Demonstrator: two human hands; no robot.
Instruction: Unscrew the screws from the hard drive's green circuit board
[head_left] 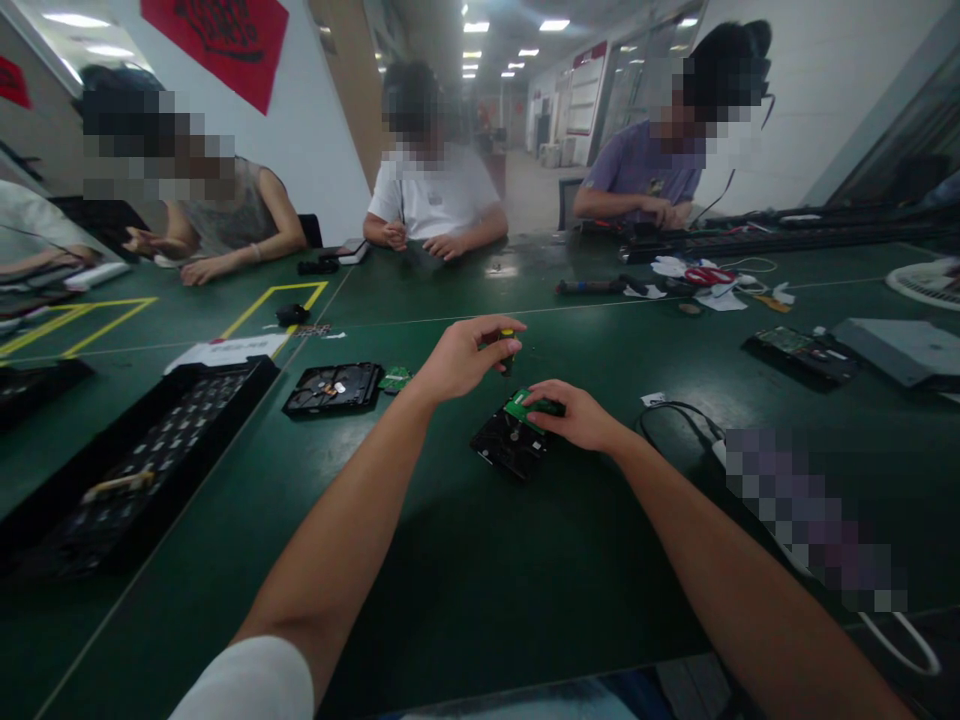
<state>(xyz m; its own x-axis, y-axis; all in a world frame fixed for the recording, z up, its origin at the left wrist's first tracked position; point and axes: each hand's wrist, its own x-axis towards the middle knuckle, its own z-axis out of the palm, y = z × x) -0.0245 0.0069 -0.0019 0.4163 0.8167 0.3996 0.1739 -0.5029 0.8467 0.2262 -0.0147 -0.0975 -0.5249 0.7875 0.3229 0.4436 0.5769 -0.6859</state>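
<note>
My left hand [474, 355] is closed in a pinch on a small upright tool with a yellow top [508, 333], which looks like a screwdriver. Its dark lower end points down above the table. Just below and to the right lies a black hard drive [510, 440], turned at an angle. My right hand [564, 408] grips the far right part of the drive, fingers bent over its green circuit board [519, 403]. Something dark shows under those fingers, and I cannot make out what it is. A second hard drive [334, 388] lies to the left, beside a loose green circuit board [394, 379].
A long black tray [225, 410] occupies the left. On the right are another drive [799, 355], a grey box [900, 350], a cable [679, 408] and a blurred-out long object [814, 520]. Farther back lie a dark tool [589, 287] and papers [720, 297]. Several people sit opposite.
</note>
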